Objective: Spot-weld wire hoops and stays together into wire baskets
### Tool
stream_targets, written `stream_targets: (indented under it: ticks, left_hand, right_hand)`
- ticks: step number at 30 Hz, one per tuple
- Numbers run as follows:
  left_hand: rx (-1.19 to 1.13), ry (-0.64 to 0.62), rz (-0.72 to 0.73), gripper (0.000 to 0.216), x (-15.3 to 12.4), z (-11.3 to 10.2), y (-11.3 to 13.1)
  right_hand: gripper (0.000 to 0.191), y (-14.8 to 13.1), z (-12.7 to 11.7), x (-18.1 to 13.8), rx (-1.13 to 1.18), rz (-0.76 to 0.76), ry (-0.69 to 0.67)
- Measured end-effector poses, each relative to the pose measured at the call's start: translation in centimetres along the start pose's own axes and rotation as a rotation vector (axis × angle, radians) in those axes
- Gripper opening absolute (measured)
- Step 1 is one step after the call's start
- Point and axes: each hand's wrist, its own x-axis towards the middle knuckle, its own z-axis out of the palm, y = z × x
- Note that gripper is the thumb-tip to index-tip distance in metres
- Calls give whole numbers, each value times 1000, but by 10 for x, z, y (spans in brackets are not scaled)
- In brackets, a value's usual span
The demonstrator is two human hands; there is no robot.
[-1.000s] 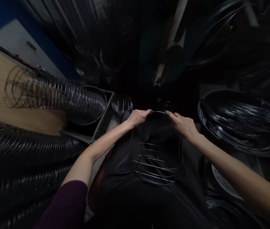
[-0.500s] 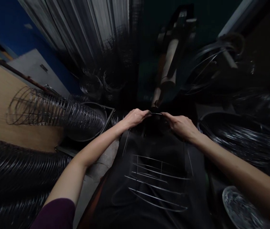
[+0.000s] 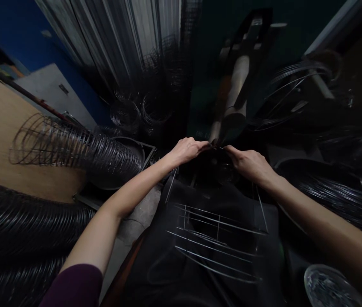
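A thin metal wire frame spreads over a dark apron on my lap, with several long, slightly bowed wires crossed by short ones. Side wires rise from it toward my hands. My left hand is closed, its fingertips pinching the far edge of the frame. From the other side my right hand pinches that edge too, with a short stretch of wire showing between the two. Both hands are right below the tip of a machine's pale cylindrical arm. The dim light hides whether wire and tip touch.
Left, a long coil of wire rings lies by a wooden board, with a dark stack of rings below. To the right are a tub of wires and a round clear container. More coils stand behind.
Both hands and the wire frame have shifted slightly away and to the right in view, closer under the machine tip. The whole scene has also slid a little right.
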Motion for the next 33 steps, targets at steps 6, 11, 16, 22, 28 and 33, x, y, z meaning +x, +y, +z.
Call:
stream_targets:
  ticks: [6,11,16,22,28,33]
  left_hand:
    - [47,14,20,38,5,1,1]
    - [75,18,13,37,4,4,2]
    - [96,1,-8,37,4,4,4]
    - [123,-9,-27,37,3,4,6]
    - [170,-3,-30,38,3,8,6]
    - [190,27,-34,37,3,12,3]
  right_hand:
    - [44,-3,-11,4,48,37,-49]
    - [45,-2,-11,6,29,28,-37]
    - [44,2,-8,8,1,-7,-28]
    - [42,2,-7,8,-28,-42,-15]
    - [41,1,-5,8,24,-34,-21]
    - [40,0,-8,7,38,-4,-15]
